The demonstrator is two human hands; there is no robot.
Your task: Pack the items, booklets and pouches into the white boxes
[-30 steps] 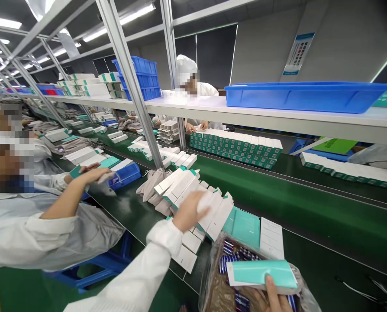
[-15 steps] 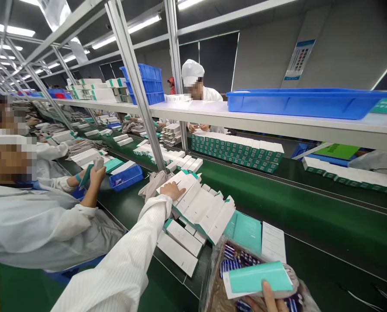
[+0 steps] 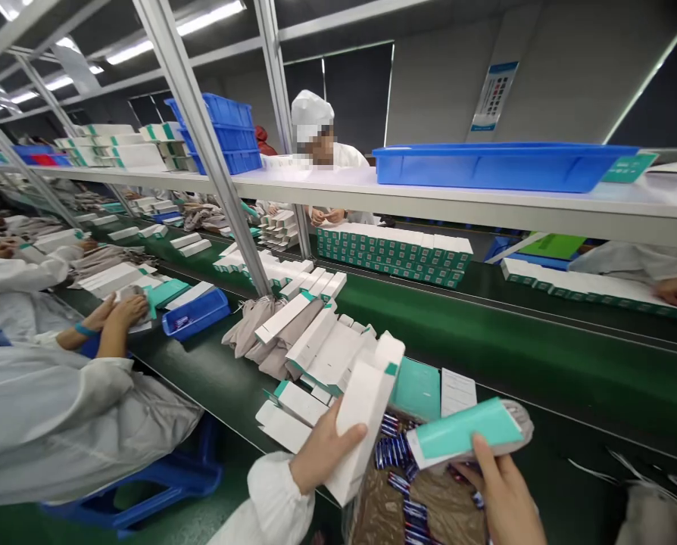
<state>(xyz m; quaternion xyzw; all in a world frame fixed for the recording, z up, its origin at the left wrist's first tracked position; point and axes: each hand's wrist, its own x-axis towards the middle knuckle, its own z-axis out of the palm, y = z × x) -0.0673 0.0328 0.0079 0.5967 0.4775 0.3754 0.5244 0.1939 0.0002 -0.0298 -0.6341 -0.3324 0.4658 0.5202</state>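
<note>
My left hand [image 3: 328, 448] grips a white carton [image 3: 363, 421] with teal end flaps, held tilted above the pile. In my right hand [image 3: 506, 488], the thumb presses a folded teal-and-white leaflet [image 3: 464, 430] against a bundled greyish cloth pouch [image 3: 521, 421]. Below both hands sits a plastic-lined box with brown packing [image 3: 381, 503] and several blue batteries [image 3: 392, 452]. More white cartons [image 3: 324, 344] lie stacked beyond my left hand, with beige cloth pouches [image 3: 253, 325] behind them. Teal leaflets [image 3: 416, 386] and a white printed sheet [image 3: 457, 392] lie flat past the carton.
A green conveyor belt [image 3: 520, 363] runs beyond the work surface, under a white shelf [image 3: 327, 197] on metal posts. A co-worker [image 3: 88, 424] sits at left near a small blue bin [image 3: 196, 314]. Another person [image 3: 338, 155] works across the belt behind stacked cartons [image 3: 392, 253].
My left hand has taken a carton from the pile and brought it nearer, towards my right hand. The right hand, with leaflet and pouch, has risen slightly. The view has turned right.
</note>
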